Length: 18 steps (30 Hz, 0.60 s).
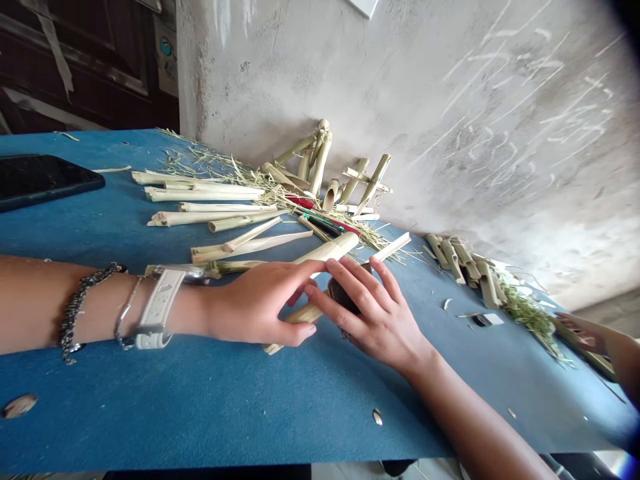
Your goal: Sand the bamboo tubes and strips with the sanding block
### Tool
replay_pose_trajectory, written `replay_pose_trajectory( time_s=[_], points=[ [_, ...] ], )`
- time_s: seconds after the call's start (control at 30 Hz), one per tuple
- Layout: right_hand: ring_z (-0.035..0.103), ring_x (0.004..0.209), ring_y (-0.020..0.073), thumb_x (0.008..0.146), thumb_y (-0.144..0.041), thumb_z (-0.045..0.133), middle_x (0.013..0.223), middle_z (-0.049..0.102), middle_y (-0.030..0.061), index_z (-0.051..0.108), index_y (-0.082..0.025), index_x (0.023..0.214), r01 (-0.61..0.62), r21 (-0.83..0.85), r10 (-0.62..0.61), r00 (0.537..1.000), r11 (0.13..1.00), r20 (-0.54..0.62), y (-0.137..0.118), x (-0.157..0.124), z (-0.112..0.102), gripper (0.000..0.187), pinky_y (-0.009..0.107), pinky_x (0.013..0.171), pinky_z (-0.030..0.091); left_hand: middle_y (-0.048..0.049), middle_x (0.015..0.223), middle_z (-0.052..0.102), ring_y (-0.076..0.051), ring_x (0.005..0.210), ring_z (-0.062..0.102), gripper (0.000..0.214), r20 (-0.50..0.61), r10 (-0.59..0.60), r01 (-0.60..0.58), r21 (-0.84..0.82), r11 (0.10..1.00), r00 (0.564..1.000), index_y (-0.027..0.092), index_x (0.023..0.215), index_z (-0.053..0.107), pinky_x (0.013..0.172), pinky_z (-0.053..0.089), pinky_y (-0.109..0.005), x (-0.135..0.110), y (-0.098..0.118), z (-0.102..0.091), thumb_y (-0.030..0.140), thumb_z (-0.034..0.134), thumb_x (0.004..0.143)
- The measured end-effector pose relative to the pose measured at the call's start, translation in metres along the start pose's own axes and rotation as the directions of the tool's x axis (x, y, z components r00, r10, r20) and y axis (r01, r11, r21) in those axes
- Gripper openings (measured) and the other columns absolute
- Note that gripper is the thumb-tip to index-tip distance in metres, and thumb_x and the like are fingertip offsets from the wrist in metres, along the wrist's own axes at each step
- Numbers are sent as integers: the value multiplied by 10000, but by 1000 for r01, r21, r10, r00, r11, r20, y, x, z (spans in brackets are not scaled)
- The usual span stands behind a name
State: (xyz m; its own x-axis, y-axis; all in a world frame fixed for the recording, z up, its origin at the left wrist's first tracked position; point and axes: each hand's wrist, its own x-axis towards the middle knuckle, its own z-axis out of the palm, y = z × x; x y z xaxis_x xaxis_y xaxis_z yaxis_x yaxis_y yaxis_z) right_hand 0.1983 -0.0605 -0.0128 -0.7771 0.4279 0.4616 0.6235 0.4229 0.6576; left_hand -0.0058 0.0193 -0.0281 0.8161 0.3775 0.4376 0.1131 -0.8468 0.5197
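My left hand (260, 303), with a white watch and bracelets on the wrist, rests on the blue table (200, 400) with its fingers closed round a pale cut stalk piece (300, 315). My right hand (373, 313) lies beside it, fingers stretched over a small dark object (345, 297) that touches the same stalk; I cannot make out what the object is. A thicker stalk section (333, 249) lies just beyond both hands.
Several split stalk strips (210, 200) and grassy trimmings lie at the back. Short stalk pieces (320, 157) lean on the grey wall. A black phone (40, 179) sits at the left. Cut segments (460, 257) lie right, near another person's hand (583, 333).
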Motion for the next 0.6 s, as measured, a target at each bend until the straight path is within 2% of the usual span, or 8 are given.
replay_pose_trajectory(
  time_s=[0.07,0.17,0.27,0.33,0.5,0.6],
  points=[
    [481,1236,216,925,-196,473,1270,573,91,561,-230,1253,4,11,-4,1000,1000,-19,2,-1,0,341,444,1099,323,25,821,618,-119,672,536,659,1,-14,14,-74,997,1000,150,1370,293,619,411,-213,0,0,0,202,573,777],
    [496,1209,206,928,-193,458,1212,602,80,586,-231,1219,1,17,0,1000,1000,-31,4,-1,-1,321,446,1088,339,31,915,638,-99,696,541,752,-9,25,-26,-117,993,1000,225,1447,155,680,427,-202,-1,-4,1,162,563,818],
    [506,1183,217,925,-207,464,1147,628,80,601,-215,1205,12,63,-11,1000,998,-11,5,-1,-2,312,455,1062,375,-3,1133,621,-123,836,591,713,-19,115,-115,-14,993,993,315,1441,210,772,440,-230,-2,-7,3,186,579,844],
    [519,1156,222,921,-211,471,1084,646,80,616,-197,1186,24,94,-24,1000,995,-4,5,0,-3,302,449,1043,402,-15,1241,585,-151,956,595,658,-4,141,-141,47,989,990,332,1428,252,843,433,-257,-2,-8,4,210,569,864],
    [530,1130,211,922,-196,477,1115,644,81,631,-179,1155,59,75,-58,998,995,-15,4,3,-7,280,417,1033,414,-4,1138,628,-166,967,601,718,-12,117,-116,85,990,993,317,1449,225,839,441,-259,-1,-9,4,191,580,838],
    [533,1114,190,917,-182,487,1114,649,58,635,-199,1148,96,55,-95,995,994,-15,1,5,-9,276,401,1050,392,4,1142,625,-141,928,602,706,-27,174,-171,78,982,984,306,1439,254,801,438,-224,-1,-10,4,150,566,825]
  ],
)
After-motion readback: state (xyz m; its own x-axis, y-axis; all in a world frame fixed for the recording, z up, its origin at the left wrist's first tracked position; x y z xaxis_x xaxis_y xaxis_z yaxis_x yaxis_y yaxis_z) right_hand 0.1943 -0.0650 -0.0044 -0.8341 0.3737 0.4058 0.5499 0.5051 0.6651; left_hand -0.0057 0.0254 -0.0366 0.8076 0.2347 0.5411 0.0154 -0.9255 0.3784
